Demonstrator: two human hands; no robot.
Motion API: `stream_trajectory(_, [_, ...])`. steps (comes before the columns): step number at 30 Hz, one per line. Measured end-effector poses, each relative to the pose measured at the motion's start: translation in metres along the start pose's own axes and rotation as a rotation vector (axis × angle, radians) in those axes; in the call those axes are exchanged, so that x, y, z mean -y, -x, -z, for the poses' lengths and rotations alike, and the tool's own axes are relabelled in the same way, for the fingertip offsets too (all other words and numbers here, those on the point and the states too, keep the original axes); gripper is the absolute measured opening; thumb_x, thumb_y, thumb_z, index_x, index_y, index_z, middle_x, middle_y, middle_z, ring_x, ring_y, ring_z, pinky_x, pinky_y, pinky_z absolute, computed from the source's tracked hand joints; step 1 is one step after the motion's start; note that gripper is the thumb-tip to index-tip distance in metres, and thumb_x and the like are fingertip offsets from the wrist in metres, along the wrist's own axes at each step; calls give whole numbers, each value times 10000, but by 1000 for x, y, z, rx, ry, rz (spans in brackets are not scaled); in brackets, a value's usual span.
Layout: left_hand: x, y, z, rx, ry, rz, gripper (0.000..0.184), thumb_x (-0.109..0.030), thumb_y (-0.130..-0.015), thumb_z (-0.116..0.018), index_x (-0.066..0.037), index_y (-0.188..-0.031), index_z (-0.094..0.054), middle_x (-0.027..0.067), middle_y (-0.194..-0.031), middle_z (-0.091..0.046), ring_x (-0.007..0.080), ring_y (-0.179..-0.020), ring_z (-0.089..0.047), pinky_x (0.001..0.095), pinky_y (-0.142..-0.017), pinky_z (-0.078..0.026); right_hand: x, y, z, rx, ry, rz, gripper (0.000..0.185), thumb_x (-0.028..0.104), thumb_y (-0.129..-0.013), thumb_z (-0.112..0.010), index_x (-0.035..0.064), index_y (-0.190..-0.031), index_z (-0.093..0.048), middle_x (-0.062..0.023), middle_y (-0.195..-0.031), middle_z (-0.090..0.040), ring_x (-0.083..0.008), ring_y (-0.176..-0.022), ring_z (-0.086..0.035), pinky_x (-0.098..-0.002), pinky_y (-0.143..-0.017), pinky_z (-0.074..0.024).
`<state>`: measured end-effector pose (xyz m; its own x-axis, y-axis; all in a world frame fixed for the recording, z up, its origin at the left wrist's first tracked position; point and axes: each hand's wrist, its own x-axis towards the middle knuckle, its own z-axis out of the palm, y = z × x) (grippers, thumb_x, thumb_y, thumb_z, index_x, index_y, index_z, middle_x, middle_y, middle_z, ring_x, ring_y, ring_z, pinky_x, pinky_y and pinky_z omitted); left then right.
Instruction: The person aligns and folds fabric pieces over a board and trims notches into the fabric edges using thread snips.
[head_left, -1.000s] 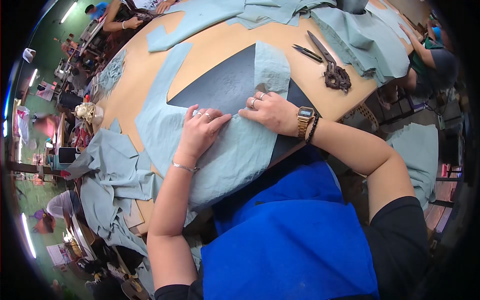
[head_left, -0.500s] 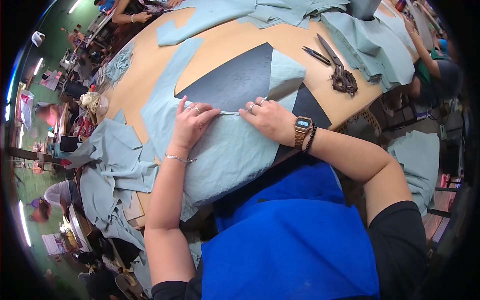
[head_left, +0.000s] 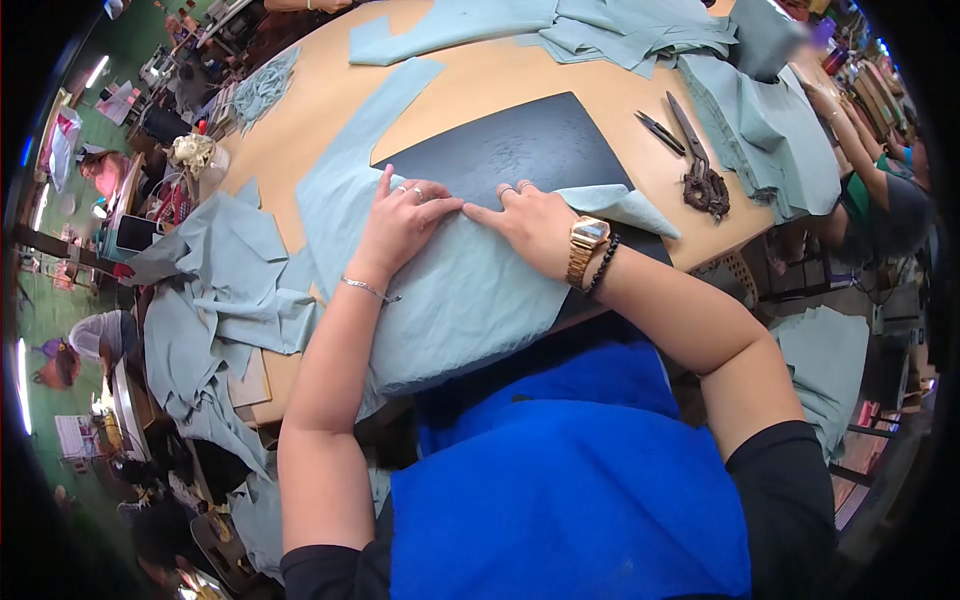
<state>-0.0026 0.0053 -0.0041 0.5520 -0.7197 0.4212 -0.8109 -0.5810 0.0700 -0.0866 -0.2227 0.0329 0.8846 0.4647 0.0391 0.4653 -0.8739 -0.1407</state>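
Note:
A pale blue-green fabric piece [head_left: 460,310] lies over the near part of a dark flat board [head_left: 510,140], with a long strip reaching up to the left. Along its upper edge, my left hand [head_left: 410,220] pinches the cloth between thumb and fingers. Close beside it, my right hand [head_left: 535,228] grips the same edge, its index fingertip meeting the left fingertips. Past the right hand, a loose corner of the cloth lies folded across the board. The pinched edge itself is mostly hidden under my fingers.
Large dark-handled scissors [head_left: 697,165] and small thread snips [head_left: 660,133] lie to the right on the wooden table [head_left: 310,130]. More fabric pieces [head_left: 640,35] lie at the back, with a crumpled pile [head_left: 230,265] at left. A co-worker's arm [head_left: 850,140] reaches in at right.
My hands have come together, closing the gap between their fingertips. The cloth's right corner has dropped from the board's upper right to lower down, uncovering more of the board. The view has shifted slightly.

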Motion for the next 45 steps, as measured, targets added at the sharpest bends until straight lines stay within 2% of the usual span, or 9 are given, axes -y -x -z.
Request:
stream_trajectory(7, [-2, -2, 1, -69, 125, 79, 269, -95, -849, -672, -236, -1077, -693, 0, -1139, -631, 217, -1046, -619, 540, -1076, -370, -18, 29, 18, 67, 34, 39, 337, 73, -883, -496, 115, -1202, -598, -174, -1169, -577, -344, -1047, -581, -418, -821, -524])
stream_trajectory(11, [14, 5, 14, -302, 543, 408, 241, -17, -863, -588, -114, -1083, -610, 121, -1250, -564, 322, -1128, -565, 473, -1023, -422, -13, 71, 3, -265, -203, -78, 158, 118, -841, -652, 56, -977, -603, -159, -1067, -611, -333, -985, -615, -425, -750, -521])
stream_trajectory(19, [-12, 59, 60, 195, 124, 351, 374, -282, -870, -691, -87, -1181, -625, 157, -1258, -566, 371, -1171, -530, 420, -994, -437, -67, 48, 17, -129, -252, -174, 66, 104, -833, -607, 93, -898, -596, -152, -819, -654, -359, -825, -644, -449, -709, -513])
stream_trajectory(22, [-62, 45, 79, 469, 91, 330, 583, -451, -879, -653, -85, -1324, -562, 175, -1367, -516, 382, -1273, -476, 468, -1053, -396, -112, 6, 16, -323, -17, -268, 130, 30, -857, -575, 64, -981, -599, -176, -931, -651, -378, -876, -644, -452, -754, -515])
stream_trajectory(25, [-86, 57, 40, 270, 31, 75, 746, -565, -889, -582, -69, -1432, -453, 213, -1510, -376, 393, -1399, -350, 567, -1102, -321, -110, -14, 14, -602, -85, -2, 249, 6, -848, -603, 52, -1093, -603, -178, -1036, -648, -388, -940, -636, -443, -800, -515])
stream_trajectory(31, [-172, 58, 25, 344, 84, 447, 818, -599, -907, -525, -64, -1502, -354, 204, -1599, -217, 408, -1472, -206, 696, -1083, -236, -59, 8, -2, -359, -386, 10, 271, 54, -853, -673, 55, -1122, -632, -169, -1147, -651, -355, -1005, -625, -412, -884, -506])
stream_trajectory(38, [-112, 15, 12, -135, 115, 383, 442, -285, -915, -664, -101, -1311, -595, 141, -1269, -589, 330, -1161, -567, 499, -963, -454, -56, 13, -29, -445, -340, 171, 276, 52, -869, -660, 50, -1144, -639, -157, -1132, -670, -347, -999, -638, -414, -890, -510])
stream_trajectory(42, [-85, 16, 5, -200, 335, 401, 100, -153, -898, -663, -112, -942, -743, 59, -845, -656, 263, -739, -659, 371, -659, -544, -57, 13, -30, -452, -321, 214, 297, 40, -872, -648, 48, -1169, -646, -162, -1135, -673, -342, -1015, -641, -418, -886, -516])
stream_trajectory(45, [-83, 22, 3, -183, 329, 364, 125, -117, -891, -684, -92, -993, -751, 71, -858, -651, 239, -697, -642, 350, -651, -531, -59, 15, -36, -471, -246, 241, 320, 37, -874, -644, 56, -1193, -650, -167, -1141, -672, -345, -1019, -641, -413, -887, -521])
